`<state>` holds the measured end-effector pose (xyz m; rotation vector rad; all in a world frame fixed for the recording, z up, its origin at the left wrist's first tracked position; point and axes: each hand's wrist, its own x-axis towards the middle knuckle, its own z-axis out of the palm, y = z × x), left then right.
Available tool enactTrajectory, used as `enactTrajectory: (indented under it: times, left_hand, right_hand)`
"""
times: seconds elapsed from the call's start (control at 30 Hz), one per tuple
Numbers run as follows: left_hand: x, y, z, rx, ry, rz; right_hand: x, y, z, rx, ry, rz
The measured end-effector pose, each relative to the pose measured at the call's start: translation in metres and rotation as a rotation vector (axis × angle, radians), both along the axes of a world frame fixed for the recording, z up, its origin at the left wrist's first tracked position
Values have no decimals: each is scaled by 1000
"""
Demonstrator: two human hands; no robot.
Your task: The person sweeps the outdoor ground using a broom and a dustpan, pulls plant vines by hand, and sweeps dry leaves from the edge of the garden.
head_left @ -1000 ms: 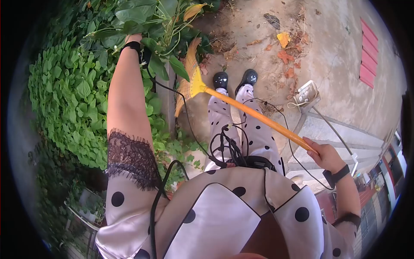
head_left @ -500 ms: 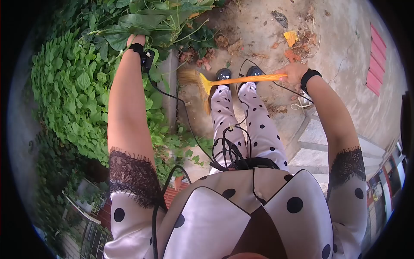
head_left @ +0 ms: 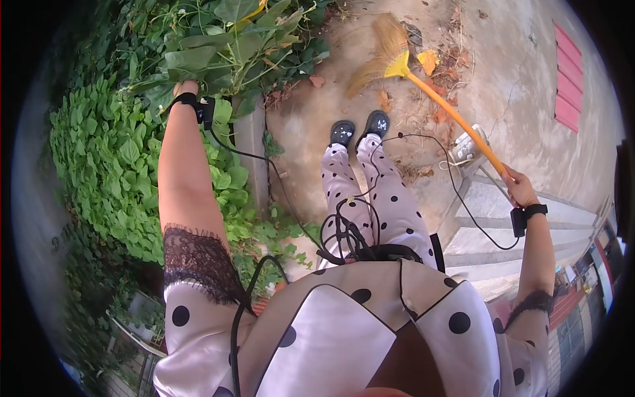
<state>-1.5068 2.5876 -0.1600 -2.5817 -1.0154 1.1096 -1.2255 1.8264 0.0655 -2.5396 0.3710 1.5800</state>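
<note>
R hand (head_left: 521, 190) has its fingers clamped round the end of the broom (head_left: 456, 119) – a firm hold, AFAICT – w/ the bristles (head_left: 383, 49) well ahead of them and to their left. Can't tell whether bristles touch the ground. L hand (head_left: 185, 89) is in among the leafy stems (head_left: 231, 56), its fingers mostly hidden under foliage, so can't tell if they're clamped or apart. Re progress: broom's in hand and reached out over the concrete; the yellow leaf (head_left: 428, 61), just beside the broom's head and well ahead of the R fingers, lies loose, as do the dry leaves (head_left: 440, 89) nr it, on the far side of the handle. No gathered heap shows, so prob. early on, w/ most of the litter left. White container (head_left: 468, 142) is ahead-left of the R fingers, nr the handle; shoes (head_left: 342, 132) are btwn both hands.
</note>
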Motion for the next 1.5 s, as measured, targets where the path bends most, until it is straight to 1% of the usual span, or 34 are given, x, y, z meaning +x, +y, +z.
enactTrajectory:
  times: [0.07,0.1,0.13,0.2,0.3,0.33,0.37,0.4,0.47,0.53,0.6,0.63,0.67,0.7,0.73,0.77,0.8,0.87,0.9,0.93,1.0,1.03,1.07,1.1,1.13,1.2,1.27,1.3,1.37,1.4,1.43,1.5]
  left_hand:
    - [-7,17,-4,-3,116,-53]
    - [-14,34,-22,2,101,-31]
    - [-10,30,-15,-3,105,-34]
    - [-1,25,-3,-103,162,-53]
    - [-43,89,-108,-245,-445,496]
    - [-27,65,-76,-171,-278,356]
    - [-8,38,-40,-97,-117,210]
    - [-7,39,-44,-85,-113,263]
    - [-11,37,-45,-86,-162,138]
    - [-11,23,-36,-113,-156,104]
    - [-15,4,-25,-27,-381,100]
    - [-20,1,-27,-64,-434,79]
    - [-22,-4,-26,-58,-427,83]
    - [-23,-9,-26,-42,-361,43]
    - [-25,-12,-28,-28,-295,4]
    - [-26,-15,-29,-62,-370,104]
    - [-25,-26,-21,-66,-363,108]
    - [-9,-50,10,-127,-447,525]
    - [-16,-38,-7,-137,-439,312]
    - [-19,-32,-15,-132,-453,318]
    - [-19,-27,-23,-145,-454,410]
    - [-7,-38,1,-132,-423,515]
    - [-1,-37,7,-135,-425,511]
    - [2,-36,9,-126,-432,556]
    - [3,-32,7,-116,-439,602]
    - [4,-27,-2,-113,-448,578]
    - [7,-22,-7,-72,-336,331]
    - [9,-22,-8,-58,-285,310]
    - [10,-20,-16,-41,-292,324]
    - [10,-18,-19,-21,-299,338]
    - [11,-21,-12,-20,-299,338]
    - [11,-26,0,-61,-403,180]
  right_hand:
    - [-23,5,31,60,-62,56]
    - [-30,2,46,52,-62,23]
    - [-37,2,64,75,-57,-3]
    - [-53,5,95,93,-25,-10]
    - [-76,16,110,159,79,100]
    - [-80,22,105,205,126,271]
    - [-86,25,92,306,112,430]
    - [-91,30,76,408,99,589]
    - [-94,63,43,315,254,786]
    - [-104,85,-11,427,206,1006]
    - [-102,120,-64,488,199,1142]
    - [-100,132,-90,521,171,1152]
    - [-95,143,-110,556,140,1163]
    - [-87,150,-122,565,141,1165]
    - [-73,149,-130,561,115,1084]
    - [-61,142,-135,551,96,1000]
    - [-47,118,-150,690,69,882]
    - [-33,128,-107,284,279,345]
    - [-28,116,-105,257,199,349]
    - [-23,104,-104,233,123,352]
    - [-12,103,-72,122,79,199]
    - [-5,99,-56,67,28,238]
    - [-1,94,-43,8,-23,279]
    - [2,77,-37,85,-107,372]
    - [-3,75,-20,92,-125,386]
    - [-12,72,13,105,-159,416]
    - [-30,73,51,78,-43,263]
    - [-40,65,62,138,-39,296]
    - [-62,46,74,236,-37,379]
    - [-70,53,82,242,-8,446]
    - [-78,58,80,303,1,525]
    - [-95,68,60,391,35,658]
